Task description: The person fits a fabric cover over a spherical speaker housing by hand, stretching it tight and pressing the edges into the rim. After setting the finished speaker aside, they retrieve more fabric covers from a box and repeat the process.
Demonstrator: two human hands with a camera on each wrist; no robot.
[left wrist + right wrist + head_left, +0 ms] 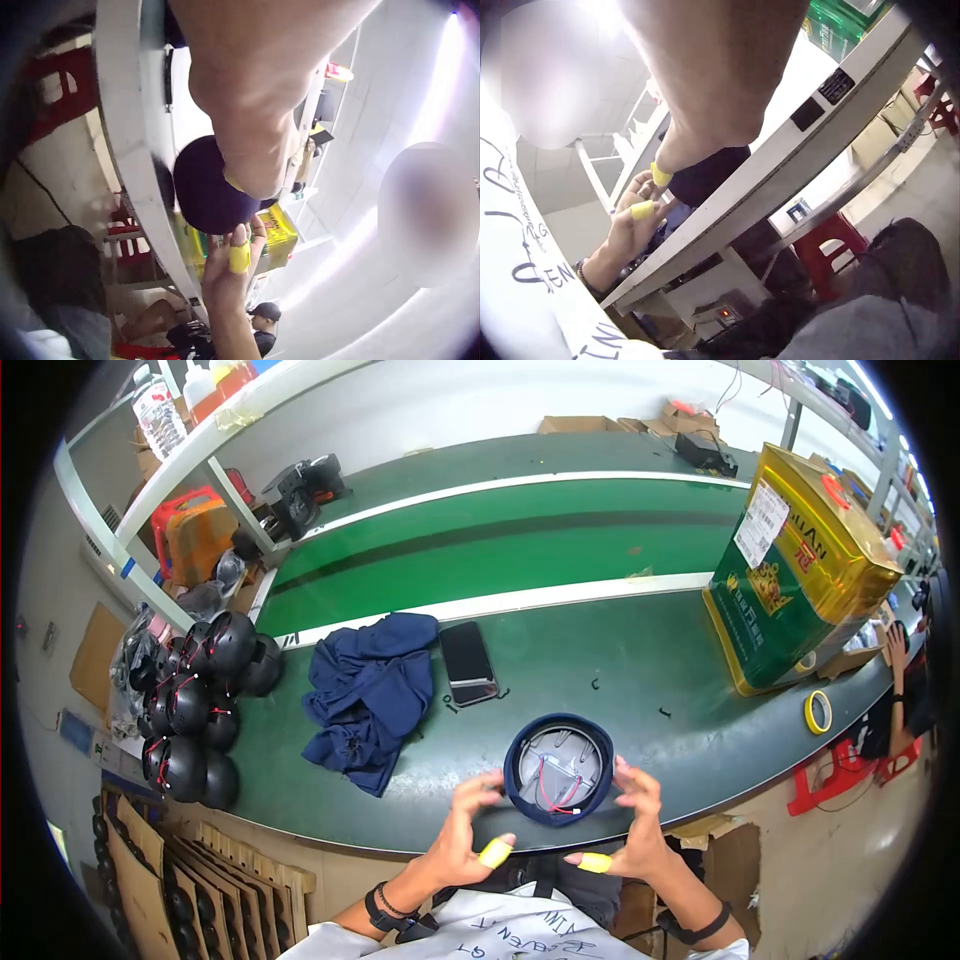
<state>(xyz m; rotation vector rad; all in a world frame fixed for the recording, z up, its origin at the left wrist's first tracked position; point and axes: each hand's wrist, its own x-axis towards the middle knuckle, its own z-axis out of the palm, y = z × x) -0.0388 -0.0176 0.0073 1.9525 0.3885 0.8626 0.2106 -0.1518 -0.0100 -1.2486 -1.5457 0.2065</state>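
A round grey shell [562, 768] with red wires and a white connector inside lies hollow side up at the front of the green table. Navy fabric [517, 800] wraps its rim and outside; in the left wrist view the covered shell [206, 184] shows as a dark dome. My left hand [468, 830] is at its left side and my right hand [637, 822] at its right, fingers spread and fingertips right by the fabric. Both thumbs, wrapped in yellow tape, point inward below the shell. Left of it lie crumpled navy fabric pieces [375, 690].
A black phone [468, 663] lies behind the shell, with small black bits scattered around. Black domes [190, 705] with red wires are stacked at the left edge. A large green-and-gold tin [790, 575] and a yellow tape roll [818, 712] stand at right. Another person's arm [897, 680] shows beyond.
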